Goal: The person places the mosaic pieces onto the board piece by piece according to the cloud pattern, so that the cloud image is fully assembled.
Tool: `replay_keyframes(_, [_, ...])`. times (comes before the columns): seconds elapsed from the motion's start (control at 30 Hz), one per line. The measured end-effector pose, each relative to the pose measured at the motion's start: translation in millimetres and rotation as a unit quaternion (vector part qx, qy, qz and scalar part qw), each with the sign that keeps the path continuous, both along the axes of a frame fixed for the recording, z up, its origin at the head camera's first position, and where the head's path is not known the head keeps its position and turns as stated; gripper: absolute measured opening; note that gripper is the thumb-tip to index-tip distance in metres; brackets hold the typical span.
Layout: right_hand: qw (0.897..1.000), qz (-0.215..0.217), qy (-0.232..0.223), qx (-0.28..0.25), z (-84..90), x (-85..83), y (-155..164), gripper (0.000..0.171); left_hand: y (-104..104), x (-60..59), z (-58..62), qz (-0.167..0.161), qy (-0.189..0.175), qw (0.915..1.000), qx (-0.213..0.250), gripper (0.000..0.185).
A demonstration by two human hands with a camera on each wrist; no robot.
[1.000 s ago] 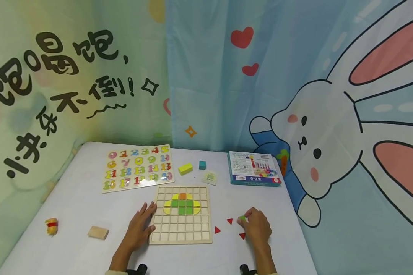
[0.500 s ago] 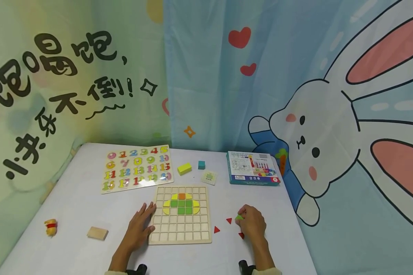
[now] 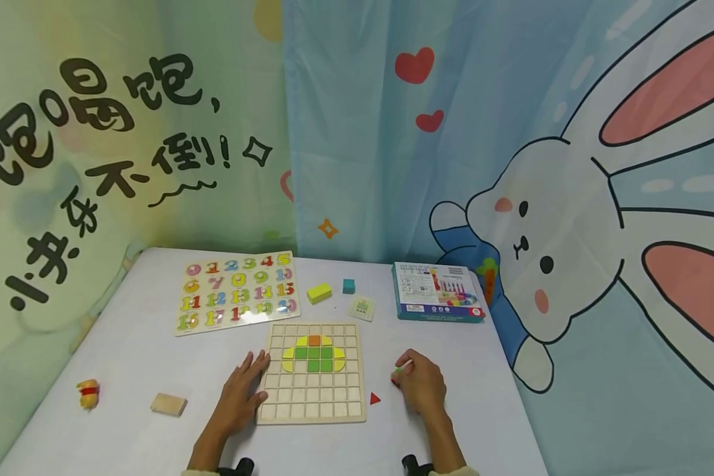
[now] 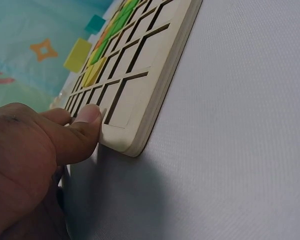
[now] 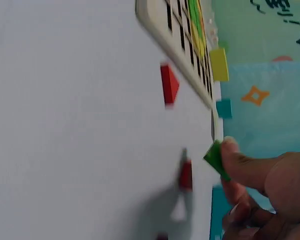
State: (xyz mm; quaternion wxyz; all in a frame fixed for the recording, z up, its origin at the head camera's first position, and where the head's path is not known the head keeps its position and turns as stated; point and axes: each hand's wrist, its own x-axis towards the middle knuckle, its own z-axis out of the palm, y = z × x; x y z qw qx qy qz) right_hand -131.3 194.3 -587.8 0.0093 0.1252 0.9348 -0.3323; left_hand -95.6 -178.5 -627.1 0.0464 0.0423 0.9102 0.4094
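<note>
A wooden grid board point(image 3: 311, 402) lies on the white table, with green, yellow and orange pieces point(image 3: 313, 354) set in its upper cells. My left hand point(image 3: 235, 401) rests against the board's left edge, fingers stretched out; in the left wrist view its thumb point(image 4: 87, 114) touches the board near a corner. To the right of the board, my right hand point(image 3: 424, 385) pinches a small green piece point(image 5: 215, 159) between thumb and finger, held above the table. One red triangle point(image 3: 375, 398) lies beside the board. Another red piece point(image 5: 186, 175) sits below the right hand, mostly hidden in the head view.
Behind the board are a number puzzle point(image 3: 238, 291), a yellow block point(image 3: 319, 293), a teal cube point(image 3: 348, 285), a small patterned card point(image 3: 361, 308) and a flat box point(image 3: 437, 292). At left lie a wooden block point(image 3: 168, 404) and a small yellow-and-red figure point(image 3: 88, 393).
My right hand has moved left and slightly away from me with the green piece, passing over the red triangles. My left hand and the board stay in place.
</note>
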Motion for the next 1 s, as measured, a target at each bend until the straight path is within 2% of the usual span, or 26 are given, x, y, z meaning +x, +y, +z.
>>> replay_keyframes(0.1, [0.998,0.033,0.03,-0.039,-2.5,0.9,-24,0.018,0,0.1,1.1,0.002,-0.002,1.0,0.001,0.076])
replay_keyframes(0.2, [0.995,0.069,0.04,-0.066,-5.6,0.5,-52,0.017,-1,0.2,1.5,0.003,-0.003,1.0,0.001,0.076])
replay_keyframes(0.4, [0.987,0.118,0.069,-0.084,-9.2,-9.0,-104,0.017,0,0.4,2.8,0.002,-0.001,1.0,0.003,0.077])
replay_keyframes(0.7, [0.984,0.15,0.092,-0.037,-18.5,-30.1,-158,0.018,1,-0.7,3.3,0.001,-0.002,1.0,-0.003,0.077])
replay_keyframes(1.0, [0.978,0.186,0.091,0.022,-13.3,-32.9,-169,0.025,1,1.6,0.7,0.001,0.034,0.9994,-0.003,0.074])
